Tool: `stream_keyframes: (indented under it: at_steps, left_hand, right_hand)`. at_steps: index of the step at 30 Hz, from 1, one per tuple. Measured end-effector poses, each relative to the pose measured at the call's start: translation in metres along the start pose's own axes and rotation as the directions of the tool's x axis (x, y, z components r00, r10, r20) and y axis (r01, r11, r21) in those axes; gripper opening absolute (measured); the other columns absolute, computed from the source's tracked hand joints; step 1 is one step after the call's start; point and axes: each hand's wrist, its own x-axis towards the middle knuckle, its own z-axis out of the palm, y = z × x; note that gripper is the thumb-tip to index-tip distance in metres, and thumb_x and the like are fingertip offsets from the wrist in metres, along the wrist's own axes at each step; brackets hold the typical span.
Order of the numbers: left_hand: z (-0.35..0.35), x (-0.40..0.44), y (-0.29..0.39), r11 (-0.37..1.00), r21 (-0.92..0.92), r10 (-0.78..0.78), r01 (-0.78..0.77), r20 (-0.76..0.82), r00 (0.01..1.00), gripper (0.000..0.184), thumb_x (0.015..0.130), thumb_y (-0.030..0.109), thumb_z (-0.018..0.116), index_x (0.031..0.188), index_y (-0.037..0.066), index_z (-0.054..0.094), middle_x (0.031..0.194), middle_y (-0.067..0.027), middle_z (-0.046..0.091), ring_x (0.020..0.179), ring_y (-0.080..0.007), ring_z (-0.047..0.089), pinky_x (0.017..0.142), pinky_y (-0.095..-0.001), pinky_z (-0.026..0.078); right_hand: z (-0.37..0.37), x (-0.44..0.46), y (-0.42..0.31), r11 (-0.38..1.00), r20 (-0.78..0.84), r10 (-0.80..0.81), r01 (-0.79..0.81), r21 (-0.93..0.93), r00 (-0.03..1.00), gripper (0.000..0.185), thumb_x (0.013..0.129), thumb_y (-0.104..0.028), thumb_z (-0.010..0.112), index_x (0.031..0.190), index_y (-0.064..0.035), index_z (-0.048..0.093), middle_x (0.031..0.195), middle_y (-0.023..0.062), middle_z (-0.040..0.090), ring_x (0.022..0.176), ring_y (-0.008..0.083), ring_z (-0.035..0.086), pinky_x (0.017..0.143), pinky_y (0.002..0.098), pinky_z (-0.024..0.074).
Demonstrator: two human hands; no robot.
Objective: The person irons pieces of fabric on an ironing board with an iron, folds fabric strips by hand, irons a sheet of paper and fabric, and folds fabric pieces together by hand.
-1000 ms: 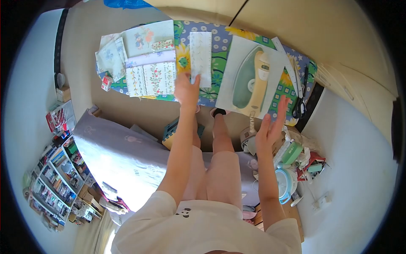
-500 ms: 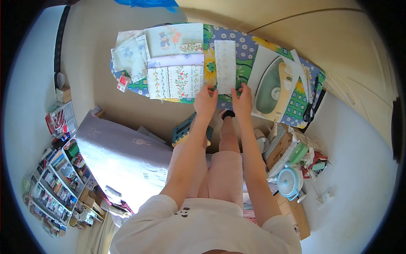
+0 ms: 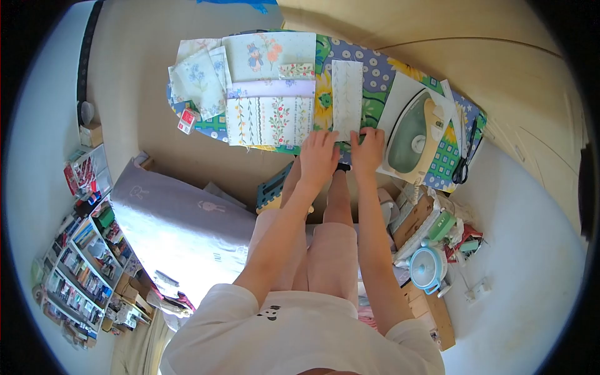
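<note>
A long white fabric strip [image 3: 347, 94] with a faint pattern lies lengthwise on the flowered ironing board [image 3: 369, 62]. At its near left corner, my left hand [image 3: 319, 153] has its fingers bent and closed on the edge. My right hand [image 3: 367, 150] grips the near right corner, fingertips curled together. The fingers partly cover the strip's near end. Left of the strip lies a floral fabric panel [image 3: 270, 122] with a lilac band above it. An iron [image 3: 409, 134] rests on a white sheet to the right of my right hand.
Pale printed fabric pieces [image 3: 199, 78] overlap at the board's left end, beside a small red-and-white box [image 3: 187, 121]. Black-handled scissors [image 3: 460, 170] and a white ruler [image 3: 451, 112] lie beyond the iron. A lilac-covered piece of furniture [image 3: 181, 206] stands below left.
Both hands have curled more over the strip's near end, backs now turned up. The board and everything on it appear shifted slightly right in view.
</note>
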Motion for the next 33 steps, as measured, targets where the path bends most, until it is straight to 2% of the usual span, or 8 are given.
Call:
stream_keyframes:
  at_steps: [8, 12, 14, 15, 17, 20, 28, 33]
  left_hand:
    - [0.003, 0.002, 0.001, 0.969, -0.077, 0.215, -0.234, -0.200, 0.956, 0.044, 0.056, 0.007, 0.072, 0.094, 0.012, 0.050, 0.101, -0.0074, 0.051, 0.100, -0.0302, 0.048, 0.084, -0.0427, 0.036]
    - [-0.030, 0.009, 0.005, 0.957, -0.153, 0.220, -0.247, -0.177, 0.959, 0.032, 0.066, 0.005, 0.071, 0.089, 0.008, 0.050, 0.096, -0.0059, 0.056, 0.093, -0.0238, 0.054, 0.082, -0.0405, 0.041]
    - [-0.044, 0.008, 0.007, 0.487, -0.736, -0.370, 0.470, 0.313, 0.875, 0.021, 0.078, 0.005, 0.066, 0.095, 0.004, 0.053, 0.097, -0.0049, 0.062, 0.088, -0.0164, 0.059, 0.078, -0.0340, 0.047]
    - [-0.052, 0.010, 0.003, 0.489, -0.736, -0.371, 0.469, 0.311, 0.875, 0.021, 0.078, 0.005, 0.066, 0.095, 0.004, 0.053, 0.097, -0.0049, 0.062, 0.088, -0.0164, 0.059, 0.078, -0.0340, 0.047]
    - [-0.070, 0.016, -0.016, 0.050, -0.876, -0.418, 0.480, 0.418, 0.807, 0.023, 0.085, 0.007, 0.062, 0.105, 0.002, 0.054, 0.104, -0.0060, 0.063, 0.089, -0.0122, 0.060, 0.076, -0.0269, 0.050]
    - [-0.082, 0.018, -0.062, 0.135, -0.831, -0.476, 0.540, 0.424, 0.771, 0.023, 0.084, 0.006, 0.063, 0.106, 0.002, 0.055, 0.103, -0.0070, 0.063, 0.090, -0.0108, 0.059, 0.081, -0.0255, 0.047]
    - [-0.086, 0.021, -0.138, 0.485, -0.672, -0.587, 0.559, 0.224, 0.778, 0.019, 0.084, 0.010, 0.065, 0.097, -0.002, 0.058, 0.080, -0.0082, 0.067, 0.073, -0.0077, 0.060, 0.064, -0.0210, 0.045]
    - [-0.099, 0.022, -0.147, 0.689, -0.529, -0.556, 0.495, 0.052, 0.829, 0.020, 0.080, 0.013, 0.068, 0.091, -0.003, 0.063, 0.077, -0.0076, 0.066, 0.069, -0.0091, 0.060, 0.061, -0.0226, 0.046]
  right_hand:
    - [-0.016, -0.008, -0.004, 0.787, 0.454, 0.125, -0.367, 0.497, 0.882, 0.016, 0.079, -0.019, 0.066, 0.079, -0.0054, 0.059, 0.080, 0.0024, 0.056, 0.078, 0.0173, 0.054, 0.066, 0.0308, 0.0424]
    - [-0.040, -0.020, -0.015, 0.705, 0.434, -0.031, -0.288, 0.648, 0.900, 0.017, 0.082, -0.017, 0.064, 0.092, -0.0051, 0.060, 0.093, 0.0017, 0.056, 0.085, 0.0127, 0.052, 0.069, 0.0263, 0.0420]
    - [-0.046, -0.020, -0.027, 0.331, 0.287, 0.184, -0.334, 0.883, 0.940, 0.037, 0.084, -0.013, 0.063, 0.117, -0.0039, 0.051, 0.109, 0.0051, 0.054, 0.095, 0.0148, 0.051, 0.076, 0.0262, 0.0427]
    - [-0.037, -0.020, -0.024, 0.328, 0.287, 0.182, -0.334, 0.884, 0.940, 0.037, 0.084, -0.013, 0.063, 0.117, -0.0039, 0.051, 0.109, 0.0051, 0.054, 0.095, 0.0148, 0.051, 0.076, 0.0262, 0.0427]
    - [-0.003, -0.021, -0.010, 0.522, 0.281, 0.054, -0.267, 0.810, 0.958, 0.060, 0.083, -0.014, 0.065, 0.134, -0.0031, 0.034, 0.120, 0.0093, 0.049, 0.102, 0.0172, 0.049, 0.082, 0.0289, 0.0426]
    - [0.029, -0.024, -0.011, 0.684, 0.395, 0.004, -0.291, 0.669, 0.919, 0.067, 0.081, -0.012, 0.066, 0.136, -0.0013, 0.030, 0.118, 0.0126, 0.049, 0.099, 0.0182, 0.050, 0.081, 0.0297, 0.0436]
    - [0.048, -0.018, -0.027, 0.530, 0.471, 0.105, -0.450, 0.719, 0.876, 0.041, 0.079, -0.013, 0.070, 0.114, 0.0019, 0.053, 0.079, 0.0043, 0.061, 0.077, 0.0091, 0.055, 0.068, 0.0235, 0.0438]
    - [0.008, -0.022, -0.063, 0.995, 0.077, -0.087, 0.082, 0.062, 0.993, 0.019, 0.077, -0.024, 0.067, 0.080, -0.0059, 0.064, 0.078, 0.0056, 0.062, 0.074, 0.0224, 0.059, 0.062, 0.0353, 0.0463]
